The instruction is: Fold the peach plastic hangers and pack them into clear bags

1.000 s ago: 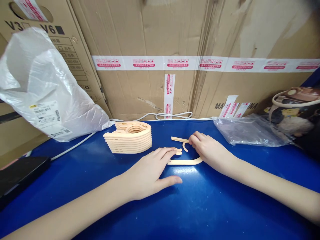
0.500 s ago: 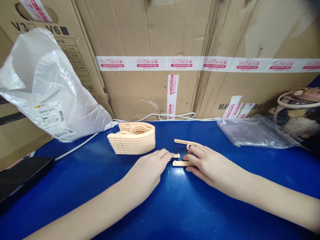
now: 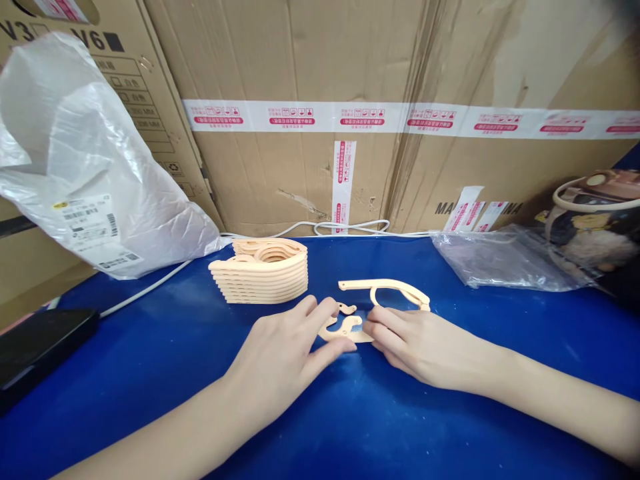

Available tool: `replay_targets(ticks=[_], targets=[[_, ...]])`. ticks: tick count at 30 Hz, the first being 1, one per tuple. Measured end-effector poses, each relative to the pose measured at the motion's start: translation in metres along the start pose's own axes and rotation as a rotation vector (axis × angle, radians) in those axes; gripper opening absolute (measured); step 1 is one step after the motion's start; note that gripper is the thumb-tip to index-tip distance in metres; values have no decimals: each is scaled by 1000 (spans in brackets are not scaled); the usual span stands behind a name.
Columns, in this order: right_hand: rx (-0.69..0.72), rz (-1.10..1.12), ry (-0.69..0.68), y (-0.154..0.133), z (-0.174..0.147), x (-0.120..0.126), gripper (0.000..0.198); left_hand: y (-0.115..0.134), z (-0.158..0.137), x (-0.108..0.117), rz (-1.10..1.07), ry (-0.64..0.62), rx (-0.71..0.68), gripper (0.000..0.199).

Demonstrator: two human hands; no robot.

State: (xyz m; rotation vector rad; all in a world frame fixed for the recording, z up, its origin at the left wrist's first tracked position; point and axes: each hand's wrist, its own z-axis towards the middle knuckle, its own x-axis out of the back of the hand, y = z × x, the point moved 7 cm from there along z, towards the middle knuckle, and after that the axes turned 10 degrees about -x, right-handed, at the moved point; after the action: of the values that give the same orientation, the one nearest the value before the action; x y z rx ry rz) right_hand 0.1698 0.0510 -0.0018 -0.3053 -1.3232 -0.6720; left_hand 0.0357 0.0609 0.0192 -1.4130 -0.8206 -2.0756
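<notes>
My left hand has its thumb and fingers closed around a cream plastic folding hanger piece with a curved hook-like part. My right hand pinches the straight end of this piece, and its fingertips are partly hidden. Just behind the fingers of my left hand lies a small curved cream hook piece. Beyond my right hand an opened cream hanger part with a long arm and a ring rests on the blue table. To the left stands a neat stack of folded cream hangers.
A white plastic mailing bag leans at the left, with a black phone-like device in front. Cardboard boxes form the back wall. A white cable runs along it. At the right are a clear plastic bag and a dark patterned bag.
My left hand has brought a curved hook part against the straight arm at my right hand. My right hand has let go of the far hanger part, which now lies free on the table.
</notes>
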Motion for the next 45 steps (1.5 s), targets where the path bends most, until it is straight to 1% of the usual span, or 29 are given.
replay_targets(ticks=[5,9,12,16,18,21,24,27,32,36,40,45], targets=[[-19,10,76,1,-4,3,24,1,-2,-1,11,8,-50,23],[-45,23,136,1,-6,7,23,5,-1,0,40,11,-95,28],[-74,81,170,3,-6,12,24,5,0,-3,17,-3,-107,27],[-84,130,184,5,-5,16,32,4,0,-11,-40,-66,-130,27],[-80,145,186,5,-4,16,33,5,0,-14,-40,-89,-155,28],[-81,183,180,6,-3,16,34,7,0,-14,-48,-84,-183,29],[-75,180,157,6,-2,14,38,8,1,-13,-82,-85,-195,28],[-72,151,153,6,-2,13,39,9,0,-14,-109,-103,-185,27],[-82,171,186,7,-4,15,36,8,-2,-15,-103,-137,-155,31],[-100,195,181,8,-4,15,34,8,-1,-17,-39,-164,-181,26],[-96,204,169,7,-4,15,37,10,1,-21,126,-197,-219,25],[-109,276,119,8,-5,12,36,16,0,-21,291,-141,-322,26]])
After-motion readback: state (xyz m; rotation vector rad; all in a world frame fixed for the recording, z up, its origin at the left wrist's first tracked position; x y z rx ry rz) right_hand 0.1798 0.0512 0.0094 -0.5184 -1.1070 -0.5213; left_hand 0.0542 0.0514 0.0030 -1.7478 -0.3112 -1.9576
